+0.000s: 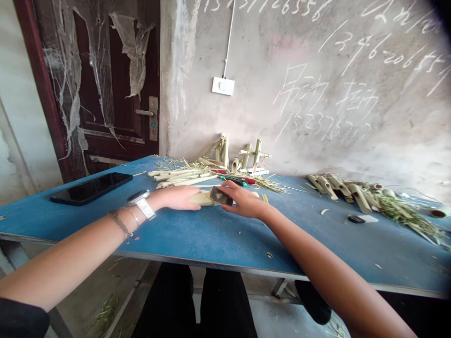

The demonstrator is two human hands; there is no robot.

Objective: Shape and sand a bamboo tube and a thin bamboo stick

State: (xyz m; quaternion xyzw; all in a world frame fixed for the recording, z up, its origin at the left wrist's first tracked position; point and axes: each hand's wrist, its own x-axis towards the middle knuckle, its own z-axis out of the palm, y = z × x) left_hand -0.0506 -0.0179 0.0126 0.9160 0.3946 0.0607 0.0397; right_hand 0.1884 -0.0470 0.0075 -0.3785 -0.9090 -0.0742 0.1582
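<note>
A pale split bamboo piece point(202, 199) lies low over the blue table point(165, 239). My left hand point(181, 197) is closed on its left end, with a watch on the wrist. In my right hand point(243, 199), pinched between thumb and fingers, is a small dark block with a tan side point(221, 195). The block rests against the right part of the bamboo; its exact kind is unclear. Just behind the hands are cut bamboo strips point(183, 178) and tools with red and green handles point(239, 180), partly hidden by my right hand.
A black phone point(92, 188) lies at the left. Small bamboo structures point(255, 155) stand by the wall among shavings. Bamboo tubes point(327, 185) and a heap of green shavings point(401, 211) lie at the right, near a black-and-white blade-like tool point(362, 218).
</note>
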